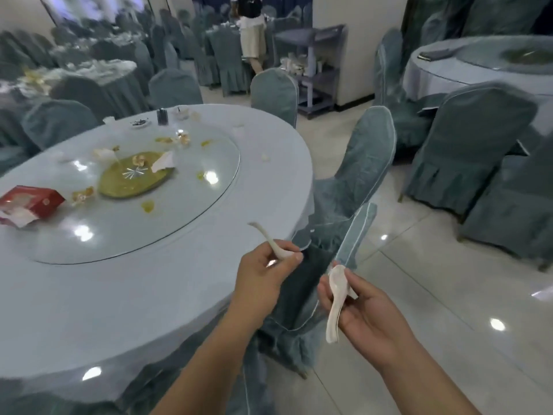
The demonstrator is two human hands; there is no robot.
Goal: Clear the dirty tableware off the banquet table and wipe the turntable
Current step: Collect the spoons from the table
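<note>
My left hand [263,277] grips a white ceramic spoon [270,239] by its bowl end, handle pointing up and left, just off the round table's near right edge. My right hand [368,313] holds white spoons [336,298], at least two stacked, over the covered chair. The glass turntable [191,211] on the table's pale cloth [89,310] carries a yellow-green centre disc [134,178], crumpled napkins, food scraps and yellow smears. A red tissue box [30,202] lies at its left. At the far rim stand a small dish [140,123], a dark holder [162,116] and a cup [181,112].
Teal-covered chairs [353,181] crowd the table's right side and the aisle. Another round table [478,67] stands at far right. A grey service cart [311,67] with tableware stands beyond, and a person [253,34] walks near it. The tiled floor [434,295] is shiny.
</note>
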